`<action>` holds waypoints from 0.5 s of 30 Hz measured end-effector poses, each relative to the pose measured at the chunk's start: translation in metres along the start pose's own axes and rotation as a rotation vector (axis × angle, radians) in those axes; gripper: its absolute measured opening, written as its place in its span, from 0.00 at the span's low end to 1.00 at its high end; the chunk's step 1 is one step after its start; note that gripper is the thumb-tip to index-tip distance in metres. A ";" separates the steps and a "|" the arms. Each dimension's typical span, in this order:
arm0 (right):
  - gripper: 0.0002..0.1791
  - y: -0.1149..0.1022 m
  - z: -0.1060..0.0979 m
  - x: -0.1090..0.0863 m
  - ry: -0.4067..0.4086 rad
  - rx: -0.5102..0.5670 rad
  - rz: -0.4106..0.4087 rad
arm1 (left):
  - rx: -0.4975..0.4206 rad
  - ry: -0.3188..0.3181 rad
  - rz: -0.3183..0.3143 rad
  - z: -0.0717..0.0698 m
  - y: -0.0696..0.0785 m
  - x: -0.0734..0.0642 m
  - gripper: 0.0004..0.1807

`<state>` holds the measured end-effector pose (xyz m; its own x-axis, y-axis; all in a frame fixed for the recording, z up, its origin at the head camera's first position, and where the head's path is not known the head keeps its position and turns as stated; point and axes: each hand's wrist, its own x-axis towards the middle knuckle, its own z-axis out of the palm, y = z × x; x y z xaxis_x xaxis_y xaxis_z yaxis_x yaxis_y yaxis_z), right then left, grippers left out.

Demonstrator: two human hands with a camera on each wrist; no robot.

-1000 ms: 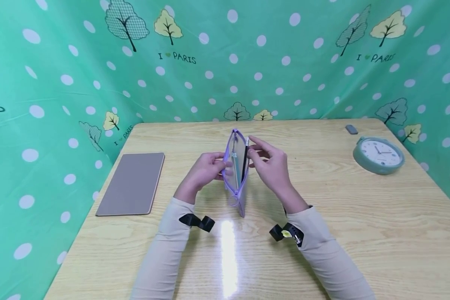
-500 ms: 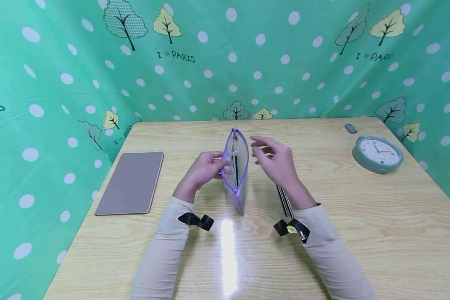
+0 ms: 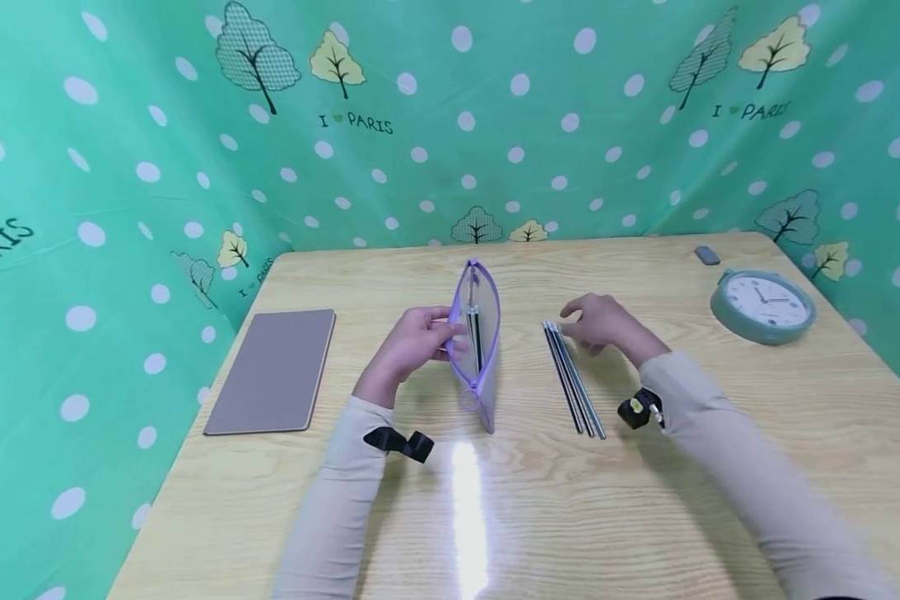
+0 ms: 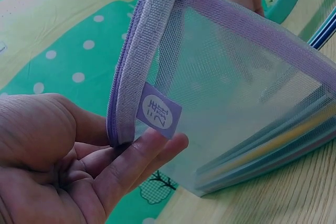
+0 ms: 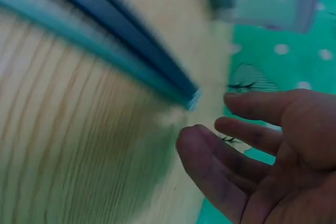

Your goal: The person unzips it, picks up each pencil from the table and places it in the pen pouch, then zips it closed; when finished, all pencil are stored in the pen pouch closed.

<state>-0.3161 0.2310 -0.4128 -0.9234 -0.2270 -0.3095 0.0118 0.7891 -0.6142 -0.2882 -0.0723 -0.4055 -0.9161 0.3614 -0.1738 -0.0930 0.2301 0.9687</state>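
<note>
My left hand (image 3: pixel 412 342) pinches the near-left rim of a mesh zip pouch (image 3: pixel 487 292) with lilac edging, which stands upright with its mouth spread. Inside it lie several pencils (image 3: pixel 475 337), also visible through the mesh in the left wrist view, where the fingers grip the zipped edge beside a small lilac tag (image 4: pixel 159 109). To the pouch's right, three dark and teal pencils (image 3: pixel 572 379) lie together on the table. Over their far ends hovers my right hand (image 3: pixel 600 323); in the right wrist view its fingers are parted, apart from the pencil tips (image 5: pixel 193 99).
A grey notebook (image 3: pixel 273 371) lies on the left of the wooden table (image 3: pixel 645 533). At the right stand a round teal clock (image 3: pixel 763 307) and, behind it, a small grey block (image 3: pixel 707 255). A green patterned cloth (image 3: pixel 607 183) hangs around the table.
A dark pencil my right hand held at the pouch's mouth now lies inside. The right hand let go and moved right to the loose pencils. The left hand keeps its grip.
</note>
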 end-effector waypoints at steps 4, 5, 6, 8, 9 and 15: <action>0.24 0.006 0.005 0.011 -0.020 -0.135 0.012 | -0.004 0.003 0.003 -0.002 -0.003 0.000 0.24; 0.24 0.005 0.007 0.013 -0.014 -0.142 0.013 | -0.003 0.003 0.005 -0.002 -0.004 0.000 0.24; 0.23 0.005 0.009 0.014 -0.005 -0.148 0.016 | -0.002 0.005 0.005 -0.002 -0.004 0.000 0.24; 0.23 0.003 0.012 0.016 0.013 -0.161 0.016 | 0.000 0.007 0.006 -0.002 -0.003 0.000 0.24; 0.23 0.003 0.013 0.017 0.019 -0.165 0.012 | 0.001 0.009 0.006 -0.002 -0.003 -0.001 0.24; 0.24 0.007 0.018 0.020 0.052 -0.168 0.008 | 0.004 0.008 0.001 0.000 -0.001 -0.001 0.24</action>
<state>-0.3281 0.2219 -0.4363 -0.9422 -0.1942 -0.2731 -0.0414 0.8762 -0.4802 -0.2873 -0.0732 -0.4062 -0.9193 0.3542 -0.1715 -0.0907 0.2333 0.9682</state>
